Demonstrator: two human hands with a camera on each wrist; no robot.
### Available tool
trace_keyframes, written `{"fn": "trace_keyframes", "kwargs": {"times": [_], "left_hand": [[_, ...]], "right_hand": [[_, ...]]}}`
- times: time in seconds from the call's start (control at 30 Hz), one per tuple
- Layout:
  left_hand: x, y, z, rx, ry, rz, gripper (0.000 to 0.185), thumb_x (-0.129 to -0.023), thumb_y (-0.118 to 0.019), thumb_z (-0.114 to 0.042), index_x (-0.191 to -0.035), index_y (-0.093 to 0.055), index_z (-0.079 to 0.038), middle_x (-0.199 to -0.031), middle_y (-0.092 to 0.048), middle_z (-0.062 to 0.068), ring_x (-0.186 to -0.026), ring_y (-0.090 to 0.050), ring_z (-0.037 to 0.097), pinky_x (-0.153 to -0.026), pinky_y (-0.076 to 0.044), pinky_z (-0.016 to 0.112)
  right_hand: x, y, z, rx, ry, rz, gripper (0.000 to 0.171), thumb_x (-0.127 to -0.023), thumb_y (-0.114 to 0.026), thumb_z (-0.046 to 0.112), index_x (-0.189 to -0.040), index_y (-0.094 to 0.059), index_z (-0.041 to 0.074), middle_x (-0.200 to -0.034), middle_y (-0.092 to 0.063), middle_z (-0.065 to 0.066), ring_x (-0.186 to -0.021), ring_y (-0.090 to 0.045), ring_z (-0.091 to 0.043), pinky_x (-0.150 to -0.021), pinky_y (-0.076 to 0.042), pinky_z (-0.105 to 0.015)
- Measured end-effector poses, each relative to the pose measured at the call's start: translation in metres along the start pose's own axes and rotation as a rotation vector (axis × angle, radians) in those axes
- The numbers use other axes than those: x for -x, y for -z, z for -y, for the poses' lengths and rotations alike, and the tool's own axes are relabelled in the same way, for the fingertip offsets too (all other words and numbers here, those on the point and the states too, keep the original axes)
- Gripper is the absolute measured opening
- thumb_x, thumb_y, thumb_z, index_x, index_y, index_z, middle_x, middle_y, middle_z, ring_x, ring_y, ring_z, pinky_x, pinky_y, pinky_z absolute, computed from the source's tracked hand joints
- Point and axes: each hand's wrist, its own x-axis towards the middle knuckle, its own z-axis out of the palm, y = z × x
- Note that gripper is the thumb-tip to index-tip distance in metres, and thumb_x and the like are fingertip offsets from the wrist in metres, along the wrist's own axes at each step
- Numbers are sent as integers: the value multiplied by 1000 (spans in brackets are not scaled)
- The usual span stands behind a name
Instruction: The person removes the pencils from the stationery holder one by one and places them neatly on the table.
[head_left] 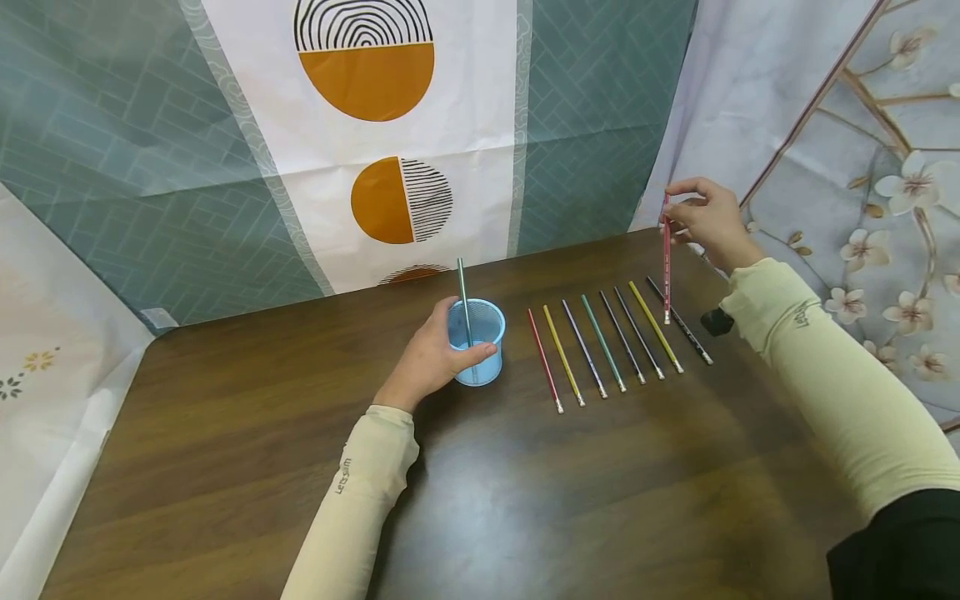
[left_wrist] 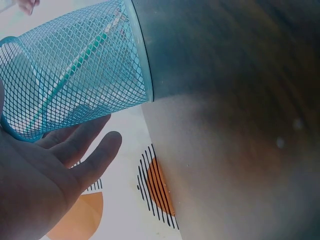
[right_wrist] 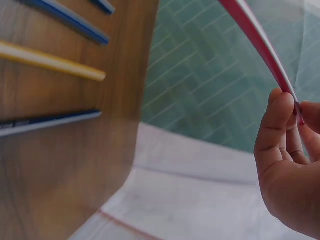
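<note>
A light-blue mesh pencil cup (head_left: 477, 367) stands on the table, with one green pencil (head_left: 464, 292) leaning inside it. My left hand (head_left: 432, 354) holds the cup from its left side, thumb across the near wall and fingers behind. The left wrist view shows the mesh wall (left_wrist: 85, 65) against that hand's fingers (left_wrist: 95, 160). Above the table's right back part, my right hand (head_left: 708, 218) pinches a red pencil (head_left: 667, 267) by its upper end; the eraser points down. In the right wrist view, the thumb and fingertips (right_wrist: 282, 107) meet on the pencil's end.
Several pencils lie in a slanted row right of the cup, from a red pencil (head_left: 544, 358) to a black pencil (head_left: 678, 321). A small black object (head_left: 717, 322) shows beside the right sleeve. Patterned cloths (head_left: 600, 125) hang along the back and sides of the wooden table (head_left: 247, 433).
</note>
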Motion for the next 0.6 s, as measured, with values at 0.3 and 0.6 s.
{"fn": "trace_keyframes", "kwargs": {"times": [0.3,0.6], "left_hand": [[1,1,0,-7,7,11,103,-71,-71,-71,-147,-28,-17,-129,-51,5,-108,-54,27,-93,-46,47],[0,1,0,-3,11,9,99,-72,-73,-67,-146,-29,-18,-128,-52,5,-109,-55,28,-94,-45,47]], "right_hand": [[-11,31,-22,117,-54,-27,19,-94,-51,-5,-105,-52,10,-68,-67,1,-58,-66,-13,-52,-54,-27],[-18,55,-46,326,-71,14,15,-96,-53,1,-108,-53,10,-70,-66,9,-61,-64,-8,-55,-54,-26]]}}
